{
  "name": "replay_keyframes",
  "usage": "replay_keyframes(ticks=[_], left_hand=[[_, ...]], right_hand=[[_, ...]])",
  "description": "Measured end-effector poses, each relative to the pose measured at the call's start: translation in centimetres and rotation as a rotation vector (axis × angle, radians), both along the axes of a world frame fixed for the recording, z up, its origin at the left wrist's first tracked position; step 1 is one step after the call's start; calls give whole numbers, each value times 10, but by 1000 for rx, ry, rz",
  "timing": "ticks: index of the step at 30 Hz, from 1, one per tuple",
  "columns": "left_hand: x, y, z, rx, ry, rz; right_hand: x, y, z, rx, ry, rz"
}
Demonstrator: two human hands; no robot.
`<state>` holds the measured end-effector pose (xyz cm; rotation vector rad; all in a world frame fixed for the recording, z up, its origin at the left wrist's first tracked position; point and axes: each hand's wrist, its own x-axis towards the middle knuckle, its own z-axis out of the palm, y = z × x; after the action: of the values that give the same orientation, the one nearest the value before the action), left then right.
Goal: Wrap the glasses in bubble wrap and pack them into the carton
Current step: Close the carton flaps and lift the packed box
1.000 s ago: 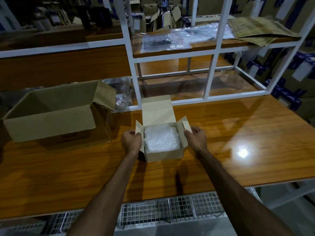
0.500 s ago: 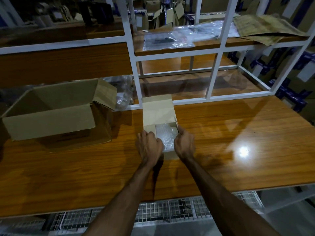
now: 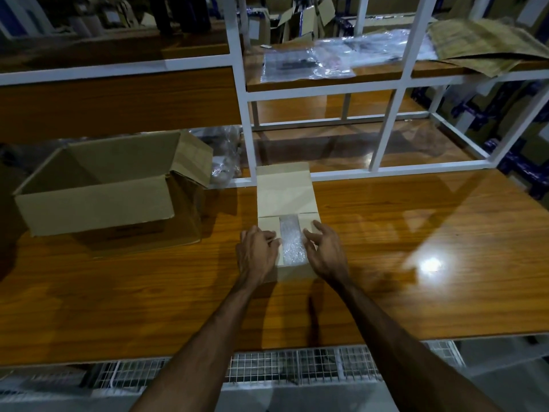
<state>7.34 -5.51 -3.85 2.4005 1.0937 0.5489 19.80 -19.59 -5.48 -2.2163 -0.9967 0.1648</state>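
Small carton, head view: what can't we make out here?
- Glasses: not visible, head view; bubble wrap and the small carton's two folded side flaps cover the contents.
- Carton's near-left corner: hidden by the left hand.
- Right flap's near end: under the right hand.
- Large open carton: its floor is hidden by its own front wall.
- Plastic bags behind it: contents too dim.

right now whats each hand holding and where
Left hand presses the small carton's left side flap down; right hand hovers open over the right flap, gripping nothing.
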Motion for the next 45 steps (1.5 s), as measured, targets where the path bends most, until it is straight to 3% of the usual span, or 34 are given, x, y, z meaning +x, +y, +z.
replay_keyframes(ticks=[4,15,19,26,36,39,45], left_hand=[[0,2,-1,-20,-28,0],[14,29,-26,-100,-129,9],[13,30,-15,-287,-217,59],[14,30,1,-486,-298,-60],[2,11,-13,-469,-498,65],[4,4,-6,-451,-495,140],[-10,-2,-6,-311,-433,81]], right_hand=[[18,0,1,-94,-87,62],[35,3,24,-59,120,70],[46,8,34,-91,222,139],[66,15,54,-88,355,319],[44,2,34,206,306,178],[44,0,27,223,250,166],[37,-8,25,243,195,195]])
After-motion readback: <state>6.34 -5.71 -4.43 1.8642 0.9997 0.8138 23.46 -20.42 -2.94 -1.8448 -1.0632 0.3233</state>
